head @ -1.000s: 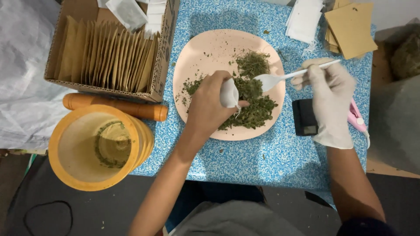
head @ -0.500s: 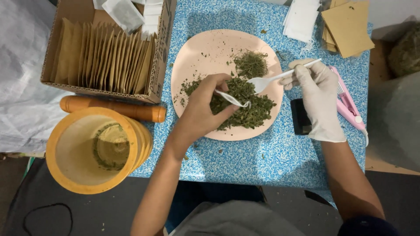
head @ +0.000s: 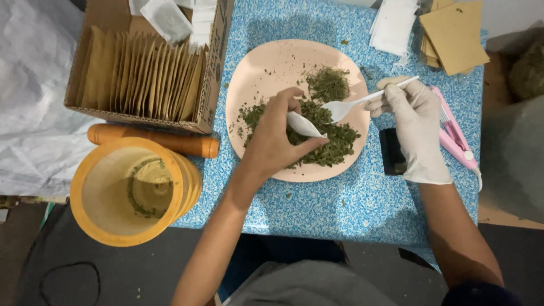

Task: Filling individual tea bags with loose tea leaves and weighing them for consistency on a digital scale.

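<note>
The bare left hand pinches a small white paper bag over the plate of dried green herbs, while the gloved right hand grips a white plastic spoon, its bowl near the bag's mouth.

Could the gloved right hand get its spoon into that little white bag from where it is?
Probably yes. The right hand holds the white spoon just beside the small white bag, which the left hand pinches over the herbs; nothing lies between.
</note>
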